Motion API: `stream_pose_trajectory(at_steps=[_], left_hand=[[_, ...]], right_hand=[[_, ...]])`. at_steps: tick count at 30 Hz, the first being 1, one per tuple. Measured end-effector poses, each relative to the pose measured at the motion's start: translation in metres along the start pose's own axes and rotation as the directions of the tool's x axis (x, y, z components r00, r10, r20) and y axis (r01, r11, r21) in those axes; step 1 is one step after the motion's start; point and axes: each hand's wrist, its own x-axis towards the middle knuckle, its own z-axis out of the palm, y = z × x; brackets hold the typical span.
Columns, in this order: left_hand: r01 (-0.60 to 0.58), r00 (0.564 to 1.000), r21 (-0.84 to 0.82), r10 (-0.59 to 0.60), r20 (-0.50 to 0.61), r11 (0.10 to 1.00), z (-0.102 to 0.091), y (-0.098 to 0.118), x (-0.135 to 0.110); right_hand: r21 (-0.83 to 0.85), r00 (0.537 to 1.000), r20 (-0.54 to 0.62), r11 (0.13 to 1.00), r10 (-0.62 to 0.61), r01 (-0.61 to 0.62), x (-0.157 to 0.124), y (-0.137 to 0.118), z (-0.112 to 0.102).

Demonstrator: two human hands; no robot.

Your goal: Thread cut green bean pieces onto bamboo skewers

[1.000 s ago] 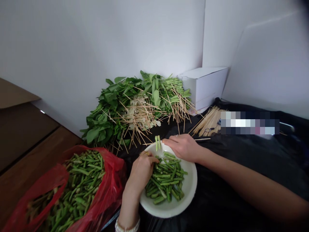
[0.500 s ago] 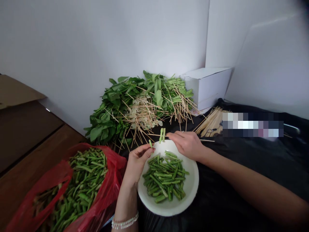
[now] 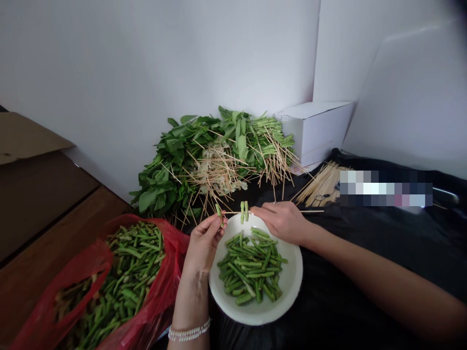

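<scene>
My left hand (image 3: 204, 238) pinches a short green bean piece (image 3: 218, 212) and holds it at the tip of a thin wooden skewer (image 3: 233, 212). My right hand (image 3: 282, 221) grips that skewer, which lies level above the plate's far rim and carries two bean pieces (image 3: 244, 212). Under both hands sits a white plate (image 3: 292, 287) piled with cut green bean pieces (image 3: 251, 267).
A red plastic bag (image 3: 160, 296) full of cut beans lies to the left on the wooden surface. Against the wall is a heap of skewered leafy greens and beans (image 3: 215, 160). Bare skewers (image 3: 321, 184), a white box (image 3: 317, 129), black sheet (image 3: 365, 272).
My left hand lifted out of the plate with one bean piece and brought it up to the skewer tip. My right hand kept the skewer nearly still.
</scene>
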Motion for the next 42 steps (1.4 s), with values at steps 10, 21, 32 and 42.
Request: stream_pose_trajectory(at_steps=[10, 21, 32, 42], left_hand=[[0.004, 0.999, 0.004, -0.004, -0.033, 1.0, -0.001, 0.0, 0.001], [0.06, 0.998, 0.03, -0.06, -0.005, 0.998, 0.002, 0.003, -0.003], [0.082, 0.996, 0.144, -0.084, 0.01, 0.986, 0.008, -0.001, -0.005], [-0.173, 0.981, 0.535, 0.094, 0.172, 0.827, 0.0, -0.008, -0.002]], right_hand=[[-0.007, 1.0, 0.015, 1.0, -0.008, 0.008, 0.0, 0.0, 0.0], [0.032, 0.999, 0.027, 0.999, -0.031, 0.03, 0.0, 0.0, -0.001], [0.049, 0.995, 0.086, 0.997, -0.056, 0.052, -0.002, 0.001, 0.002], [0.012, 0.999, 0.022, 0.999, -0.046, 0.046, 0.001, -0.003, 0.0]])
